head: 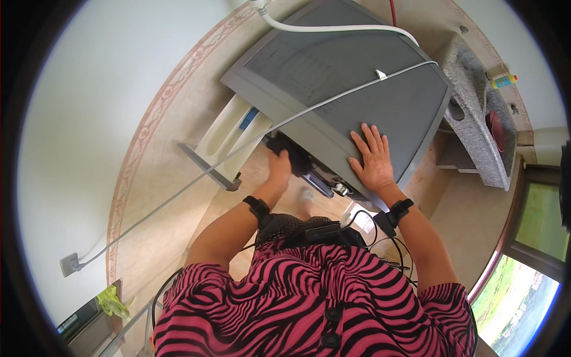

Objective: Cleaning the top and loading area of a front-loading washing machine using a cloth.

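A grey washing machine [312,67] stands before me, its detergent drawer [227,134] pulled out at the left, with a blue part inside. My left hand [280,167] is at the machine's front, beside the drawer, with its fingers closed on a black cloth [290,154]. What the cloth touches behind it is partly hidden. On the machine's top lies my right hand [373,163], palm down with the fingers spread. A round silver knob [340,188] shows on the front panel between my hands.
A grey power cord [321,103] crosses the machine's top to a wall socket [69,264] at the left. Over the far side runs a white hose [330,28]. At the right stand a speckled stone sink [484,147] and a yellow-and-blue bottle [504,81].
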A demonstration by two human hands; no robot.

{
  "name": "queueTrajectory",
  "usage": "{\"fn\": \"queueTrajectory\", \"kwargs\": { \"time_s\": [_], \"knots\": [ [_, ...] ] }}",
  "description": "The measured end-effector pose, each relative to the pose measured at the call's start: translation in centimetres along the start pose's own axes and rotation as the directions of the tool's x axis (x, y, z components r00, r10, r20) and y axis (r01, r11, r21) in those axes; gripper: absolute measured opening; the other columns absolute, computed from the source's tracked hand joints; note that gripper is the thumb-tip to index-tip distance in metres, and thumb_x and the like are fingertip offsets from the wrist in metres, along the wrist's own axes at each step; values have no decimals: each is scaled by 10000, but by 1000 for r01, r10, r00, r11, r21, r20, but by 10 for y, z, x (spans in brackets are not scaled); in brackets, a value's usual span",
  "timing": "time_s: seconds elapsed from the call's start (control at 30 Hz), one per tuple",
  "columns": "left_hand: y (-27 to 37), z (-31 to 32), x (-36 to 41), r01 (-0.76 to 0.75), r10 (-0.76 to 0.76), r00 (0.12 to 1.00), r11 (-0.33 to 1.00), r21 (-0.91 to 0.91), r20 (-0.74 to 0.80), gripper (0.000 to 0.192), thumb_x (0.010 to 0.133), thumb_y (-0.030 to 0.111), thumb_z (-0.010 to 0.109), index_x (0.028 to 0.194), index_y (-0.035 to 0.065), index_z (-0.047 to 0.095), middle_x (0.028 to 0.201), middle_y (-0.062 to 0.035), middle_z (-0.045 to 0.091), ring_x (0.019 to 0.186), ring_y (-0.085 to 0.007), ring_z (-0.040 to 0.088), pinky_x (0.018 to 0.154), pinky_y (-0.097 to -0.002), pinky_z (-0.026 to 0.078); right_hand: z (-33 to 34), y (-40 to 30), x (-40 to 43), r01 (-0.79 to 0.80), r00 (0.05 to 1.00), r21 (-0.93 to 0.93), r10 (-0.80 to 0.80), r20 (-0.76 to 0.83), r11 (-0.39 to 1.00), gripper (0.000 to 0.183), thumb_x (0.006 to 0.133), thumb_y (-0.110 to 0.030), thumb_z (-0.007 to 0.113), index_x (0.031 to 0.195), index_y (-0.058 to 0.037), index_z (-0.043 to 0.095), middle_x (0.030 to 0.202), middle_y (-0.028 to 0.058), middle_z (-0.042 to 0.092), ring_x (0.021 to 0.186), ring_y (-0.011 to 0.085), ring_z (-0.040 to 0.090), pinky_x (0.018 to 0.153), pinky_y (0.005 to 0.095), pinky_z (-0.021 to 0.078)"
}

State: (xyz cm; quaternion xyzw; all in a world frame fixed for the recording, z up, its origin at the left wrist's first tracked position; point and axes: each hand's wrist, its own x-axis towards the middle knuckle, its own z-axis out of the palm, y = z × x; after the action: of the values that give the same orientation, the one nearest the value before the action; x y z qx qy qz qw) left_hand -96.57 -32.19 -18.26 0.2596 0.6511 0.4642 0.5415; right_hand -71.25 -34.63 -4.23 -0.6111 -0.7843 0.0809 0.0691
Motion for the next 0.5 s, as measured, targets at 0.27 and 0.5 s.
{"fn": "queueTrajectory", "kwargs": {
  "time_s": [0.27,0.5],
  "knots": [
    [-3,20,-60,528,-494,813,849,-32,307,384,899,209,562,1246,87,452,1136,-104,577,942,-254,607,731,-422,530,8,5,-4,-14,1000,-27,14,-16,1000,628,882,-382,560,1450,-194,368,1548,103,242,1445,323,170,1172,512,124],
    [25,-18,-8,471,-414,878,838,-276,242,455,858,236,624,1251,85,452,1032,-81,610,851,-213,628,648,-369,516,11,-4,1,20,1000,-46,-20,-7,999,627,887,-362,550,1458,-188,358,1555,109,229,1444,337,168,1167,522,119]
  ]
}}
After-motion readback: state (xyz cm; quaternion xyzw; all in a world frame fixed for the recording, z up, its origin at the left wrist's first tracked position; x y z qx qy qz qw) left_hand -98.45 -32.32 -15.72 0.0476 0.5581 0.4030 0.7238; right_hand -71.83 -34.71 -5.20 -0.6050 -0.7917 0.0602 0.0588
